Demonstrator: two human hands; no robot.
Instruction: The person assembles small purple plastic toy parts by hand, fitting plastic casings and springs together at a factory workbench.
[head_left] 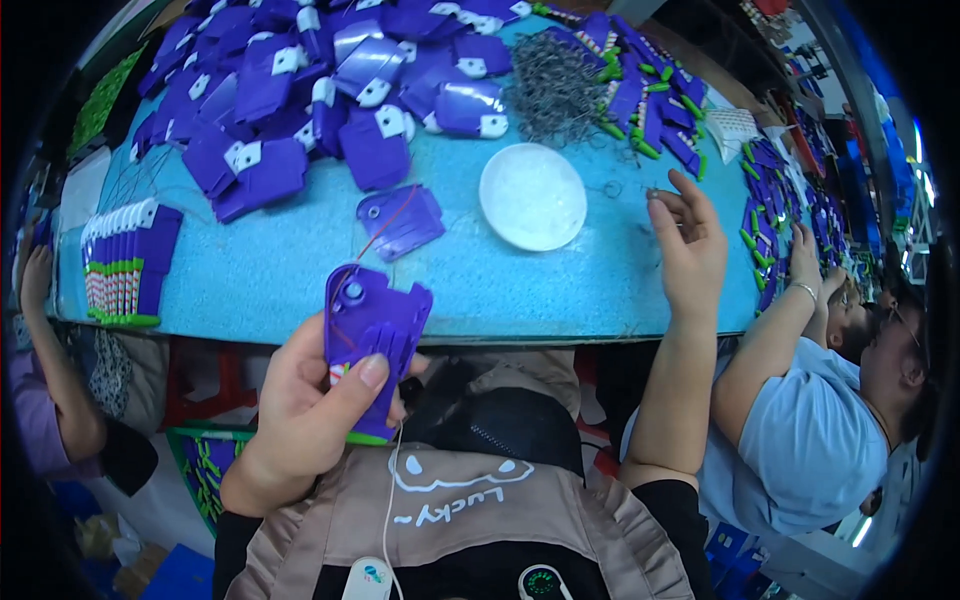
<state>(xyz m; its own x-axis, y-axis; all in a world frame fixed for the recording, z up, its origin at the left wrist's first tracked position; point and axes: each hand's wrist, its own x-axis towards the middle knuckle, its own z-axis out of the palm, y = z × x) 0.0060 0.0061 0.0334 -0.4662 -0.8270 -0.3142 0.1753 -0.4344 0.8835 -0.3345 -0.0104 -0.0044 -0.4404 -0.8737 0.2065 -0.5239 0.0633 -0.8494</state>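
Head camera looking down, we see our left hand clamped on a flat purple plastic housing, thumb across its face, held just below the edge of the light blue table. Our right hand reaches over the table, fingers pinched on a small thin wire piece, beside a round white plastic dish. A grey heap of wire springs lies beyond, near piled purple housings.

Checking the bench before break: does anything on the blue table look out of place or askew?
One purple plastic piece lies alone beside the white dish, tilted, with a thin red wire trailing off it. A few small wire springs lie scattered outside the grey heap.
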